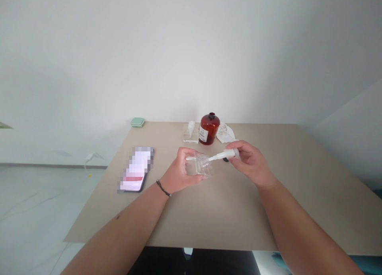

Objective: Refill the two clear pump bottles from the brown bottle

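My left hand [180,171] is closed around the edge of a small clear plastic bag [201,168], its thumb and fingers on opposite sides. Between the fingers of my right hand [252,163] is a white tube with a long narrow nozzle [225,154]. The nozzle points left, and its tip is at the bag; whether it is inside or just in front, I cannot tell. Partly hidden below the tube, a small black object [226,159] lies on the table. Behind my hands stands a dark red bottle [211,126] with a white label and an uncapped neck.
Left of the bottle is a clear plastic holder [186,136] with a white object [191,127] at it. Crumpled white paper [226,133] lies to its right. A phone [135,169] and a green case [137,122] are on the table's left side. A wall [191,48] backs the table.
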A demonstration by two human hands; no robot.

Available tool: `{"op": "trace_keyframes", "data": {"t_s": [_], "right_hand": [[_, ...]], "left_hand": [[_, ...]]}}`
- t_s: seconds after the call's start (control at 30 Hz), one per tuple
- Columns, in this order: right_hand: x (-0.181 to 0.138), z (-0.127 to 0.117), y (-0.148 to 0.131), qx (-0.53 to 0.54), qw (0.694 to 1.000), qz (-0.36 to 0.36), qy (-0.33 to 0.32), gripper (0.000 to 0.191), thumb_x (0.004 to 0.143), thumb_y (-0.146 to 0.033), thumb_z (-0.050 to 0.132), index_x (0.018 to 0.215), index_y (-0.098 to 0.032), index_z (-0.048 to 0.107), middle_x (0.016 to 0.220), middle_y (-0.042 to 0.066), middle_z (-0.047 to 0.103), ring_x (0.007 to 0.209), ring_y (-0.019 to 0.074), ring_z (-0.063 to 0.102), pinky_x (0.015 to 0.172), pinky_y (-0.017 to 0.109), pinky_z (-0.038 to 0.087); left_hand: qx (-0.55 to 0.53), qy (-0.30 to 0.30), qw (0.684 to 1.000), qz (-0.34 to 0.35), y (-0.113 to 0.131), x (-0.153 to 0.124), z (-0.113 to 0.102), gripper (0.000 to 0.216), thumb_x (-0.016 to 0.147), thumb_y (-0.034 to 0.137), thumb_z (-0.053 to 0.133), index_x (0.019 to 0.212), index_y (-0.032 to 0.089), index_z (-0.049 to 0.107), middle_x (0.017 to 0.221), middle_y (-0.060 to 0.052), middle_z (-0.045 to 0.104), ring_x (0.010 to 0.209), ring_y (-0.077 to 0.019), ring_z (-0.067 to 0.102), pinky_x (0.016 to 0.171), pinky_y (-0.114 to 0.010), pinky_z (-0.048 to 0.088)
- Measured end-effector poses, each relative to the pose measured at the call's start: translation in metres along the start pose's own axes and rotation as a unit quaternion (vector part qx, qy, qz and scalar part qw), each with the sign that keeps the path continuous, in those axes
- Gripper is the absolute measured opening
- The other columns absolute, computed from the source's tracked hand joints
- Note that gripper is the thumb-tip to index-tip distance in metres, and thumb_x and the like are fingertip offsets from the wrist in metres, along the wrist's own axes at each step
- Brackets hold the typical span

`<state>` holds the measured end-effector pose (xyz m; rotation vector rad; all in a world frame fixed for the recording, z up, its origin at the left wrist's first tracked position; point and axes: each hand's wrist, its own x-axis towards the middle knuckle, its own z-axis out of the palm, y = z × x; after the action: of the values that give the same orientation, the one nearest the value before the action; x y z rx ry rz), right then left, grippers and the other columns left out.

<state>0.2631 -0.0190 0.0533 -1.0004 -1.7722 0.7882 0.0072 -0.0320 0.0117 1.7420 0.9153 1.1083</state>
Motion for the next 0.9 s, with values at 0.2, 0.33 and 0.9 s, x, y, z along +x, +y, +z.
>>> {"op": "trace_keyframes", "data": {"t_s": [0.2,0.33,0.9], "right_hand": [[-0.001,0.014,-0.017,-0.066,0.995,-0.053,-0.06,0.017,0.084,-0.023,0.062,0.101,-0.024,0.064,0.09,0.004,0.066,0.079,0.0193,0.06,0.071,0.033,0.046],[0.0,0.02,-0.024,-0.082,0.993,-0.065,-0.055,0.019,0.081,-0.018,0.06,0.099,-0.023,0.064,0.087,0.003,0.066,0.077,0.0185,0.06,0.07,0.031,0.046],[-0.004,0.06,-0.007,-0.103,0.994,-0.021,0.034,0.024,0.081,-0.026,0.064,0.104,-0.023,0.061,0.099,0.006,0.068,0.091,0.024,0.063,0.082,0.041,0.051]], "left_hand": [[-0.028,-0.01,1.0,0.01,-0.004,0.0,0.005,0.069,0.067,0.035,0.086,0.119,0.024,0.042,0.124,-0.009,0.059,0.116,-0.0274,0.06,0.097,-0.043,0.048],[-0.045,-0.01,0.999,0.017,-0.005,0.001,0.008,0.068,0.067,0.036,0.086,0.118,0.024,0.043,0.123,-0.009,0.059,0.116,-0.0272,0.059,0.097,-0.043,0.049],[-0.059,-0.044,0.997,0.007,-0.013,0.009,0.004,0.071,0.071,0.032,0.085,0.129,0.023,0.044,0.13,-0.011,0.056,0.118,-0.028,0.059,0.101,-0.044,0.049]]}}
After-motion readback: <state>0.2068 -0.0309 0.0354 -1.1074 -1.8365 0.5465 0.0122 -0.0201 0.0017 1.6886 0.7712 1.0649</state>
